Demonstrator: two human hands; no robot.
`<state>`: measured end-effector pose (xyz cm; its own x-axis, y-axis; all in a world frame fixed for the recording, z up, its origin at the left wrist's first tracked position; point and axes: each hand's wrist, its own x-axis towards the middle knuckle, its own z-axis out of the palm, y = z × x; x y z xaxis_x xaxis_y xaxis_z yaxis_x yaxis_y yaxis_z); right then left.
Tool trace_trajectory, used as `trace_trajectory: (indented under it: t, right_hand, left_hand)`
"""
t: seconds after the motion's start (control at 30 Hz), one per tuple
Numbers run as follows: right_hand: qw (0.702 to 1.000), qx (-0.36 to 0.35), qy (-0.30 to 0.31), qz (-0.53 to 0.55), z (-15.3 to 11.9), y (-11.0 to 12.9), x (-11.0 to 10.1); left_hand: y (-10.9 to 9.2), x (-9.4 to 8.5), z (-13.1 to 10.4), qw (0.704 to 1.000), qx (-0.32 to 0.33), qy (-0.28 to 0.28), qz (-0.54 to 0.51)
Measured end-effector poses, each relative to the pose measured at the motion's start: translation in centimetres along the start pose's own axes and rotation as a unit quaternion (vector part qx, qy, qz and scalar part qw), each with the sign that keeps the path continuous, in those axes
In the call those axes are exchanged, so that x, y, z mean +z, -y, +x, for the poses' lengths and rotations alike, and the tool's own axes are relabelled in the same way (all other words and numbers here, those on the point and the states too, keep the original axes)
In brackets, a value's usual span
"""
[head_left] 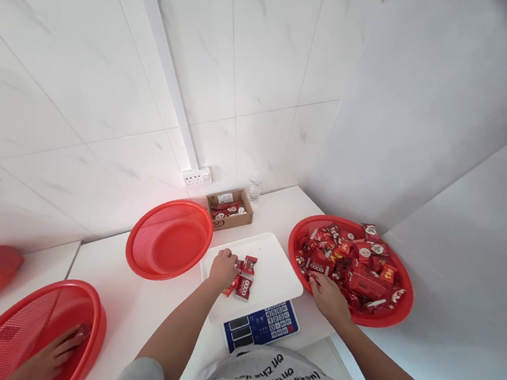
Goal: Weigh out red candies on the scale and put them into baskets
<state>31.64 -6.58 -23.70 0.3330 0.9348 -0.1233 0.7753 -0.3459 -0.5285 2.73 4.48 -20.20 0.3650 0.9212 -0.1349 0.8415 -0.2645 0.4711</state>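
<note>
On the white, smooth-topped table [123, 313], the oval red plastic mesh basket [303, 232] at right is heaped with glossy red wrapped packets [367, 281]. The flat white scale pan [270, 262], just beside it, bears a small loose cluster of similar packets [244, 288]. The left hand [223, 269] is over that cluster, fingers curled; keeping the palm and wrist off the pan should avoid adding false weight. The right hand [329, 297], at the basket's near-left edge, has a narrow grip; lifting by the wrapper ends would likely suit slick packets best.

Whether the left grip encloses a packet I cannot tell; red shows at the right fingertips, held or merely behind them, equally unclear. The frame cuts off another red mesh basket [94, 301], with another person's hand [51, 360] inside. The dark scale displays [240, 323] give no legible figures.
</note>
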Motion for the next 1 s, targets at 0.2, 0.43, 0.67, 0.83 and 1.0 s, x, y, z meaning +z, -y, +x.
trace_trajectory:
  t: [0.2,0.43,0.67,0.83,1.0]
  right_hand:
    - [1.000,-0.008,0.001,-0.010,0.0,0.1,-0.2]
    - [1.000,0.000,-0.009,-0.012,0.0,0.0,0.0]
    - [1.000,0.003,0.005,-0.015,-0.1,0.0,0.0]
    - [1.000,0.002,0.003,-0.010,-0.2,0.1,-0.1]
    - [1.000,0.007,0.006,-0.011,-0.2,0.2,-0.1]
  left_hand:
    - [0.3,-1.0,0.6,0.993,-0.086,-0.039,-0.067]
    - [1.5,-2.7,-1.4,0.983,-0.103,-0.014,-0.153]
    - [1.1,-2.3,-3.3,0.993,-0.064,0.070,-0.072]
    - [1.1,-1.7,-3.0,0.994,-0.069,0.088,-0.023]
    - [1.2,-1.9,-3.0,0.995,-0.072,0.057,-0.037]
